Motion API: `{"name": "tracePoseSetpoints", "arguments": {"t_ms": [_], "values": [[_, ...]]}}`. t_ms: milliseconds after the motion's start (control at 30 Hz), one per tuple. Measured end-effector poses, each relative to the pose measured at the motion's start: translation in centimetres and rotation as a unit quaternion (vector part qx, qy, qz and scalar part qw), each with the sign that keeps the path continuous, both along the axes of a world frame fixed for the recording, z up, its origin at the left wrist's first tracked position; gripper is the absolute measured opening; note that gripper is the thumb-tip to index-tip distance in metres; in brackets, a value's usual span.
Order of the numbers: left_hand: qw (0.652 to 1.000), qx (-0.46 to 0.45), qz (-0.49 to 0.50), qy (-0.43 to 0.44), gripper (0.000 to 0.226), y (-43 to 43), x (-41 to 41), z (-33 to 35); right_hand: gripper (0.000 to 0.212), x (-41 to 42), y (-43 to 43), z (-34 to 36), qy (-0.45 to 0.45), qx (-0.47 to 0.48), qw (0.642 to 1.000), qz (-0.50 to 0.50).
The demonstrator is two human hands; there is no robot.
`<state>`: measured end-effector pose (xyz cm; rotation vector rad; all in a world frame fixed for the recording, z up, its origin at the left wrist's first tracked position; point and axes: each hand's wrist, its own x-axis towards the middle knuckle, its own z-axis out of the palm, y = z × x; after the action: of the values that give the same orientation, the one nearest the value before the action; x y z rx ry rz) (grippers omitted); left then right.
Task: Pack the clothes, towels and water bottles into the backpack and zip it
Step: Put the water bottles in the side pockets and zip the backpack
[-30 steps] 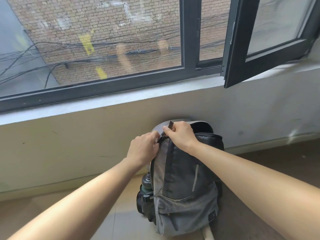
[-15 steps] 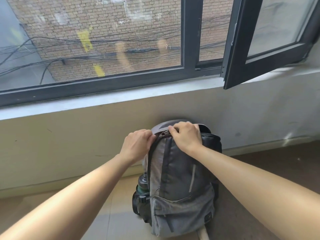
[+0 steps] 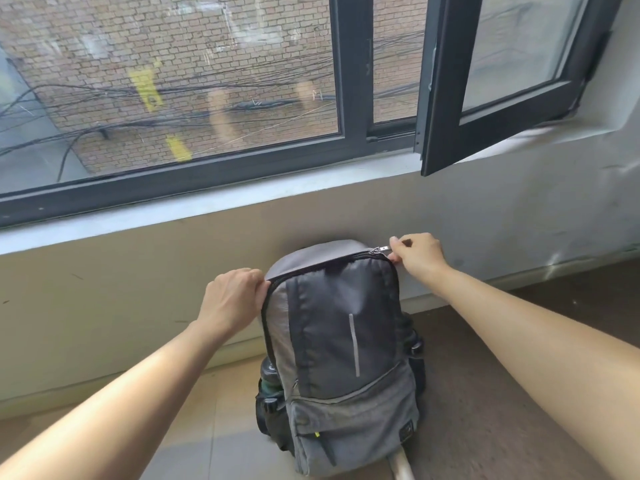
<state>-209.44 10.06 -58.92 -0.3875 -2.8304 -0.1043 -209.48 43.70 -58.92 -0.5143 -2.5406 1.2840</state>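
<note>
A grey and black backpack (image 3: 341, 358) stands upright on the floor against the wall under the window. My left hand (image 3: 232, 297) grips its top left corner by the fabric. At the top right corner, my right hand (image 3: 417, 255) pinches the metal zipper pull (image 3: 379, 250). The zipper line across the top looks closed from the left corner to the pull. A dark water bottle (image 3: 269, 379) sits in the left side pocket, and another bottle (image 3: 417, 344) shows partly in the right pocket. Clothes and towels are not visible.
The beige wall (image 3: 121, 289) and a grey window sill (image 3: 207, 206) run behind the backpack. An open black window sash (image 3: 502, 98) juts into the room above right. The floor is light tile (image 3: 214, 427) on the left and darker (image 3: 485, 393) on the right.
My right hand has drawn the zipper pull from the top left of the backpack across to its top right corner, closing the top. My left hand stayed gripping the left corner.
</note>
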Motion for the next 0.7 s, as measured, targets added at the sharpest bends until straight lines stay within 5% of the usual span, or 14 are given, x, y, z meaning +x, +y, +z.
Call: {"name": "tracePoseSetpoints", "arguments": {"t_ms": [133,233,433,567,700], "values": [[0.999,0.032,0.04,0.014,0.019,2.3,0.8,1.0,0.043,0.3,0.7,-1.4,0.039,-0.153,0.986,0.055],[0.997,0.065,-0.006,0.033,0.036,5.5,0.7,1.9,0.046,1.1,0.9,-1.4,0.053,-0.204,0.974,0.085],[0.993,-0.009,-0.104,-0.047,0.065,14.2,0.2,2.2,0.043,3.5,1.0,-0.5,0.04,-0.212,0.967,0.134],[0.987,-0.018,-0.152,-0.04,0.039,15.8,0.9,2.4,0.041,4.9,1.9,-0.5,0.032,-0.218,0.963,0.156],[0.982,-0.033,-0.184,0.022,0.034,15.2,1.5,2.7,0.046,5.4,2.3,-2.4,0.049,-0.181,0.98,0.066]]}}
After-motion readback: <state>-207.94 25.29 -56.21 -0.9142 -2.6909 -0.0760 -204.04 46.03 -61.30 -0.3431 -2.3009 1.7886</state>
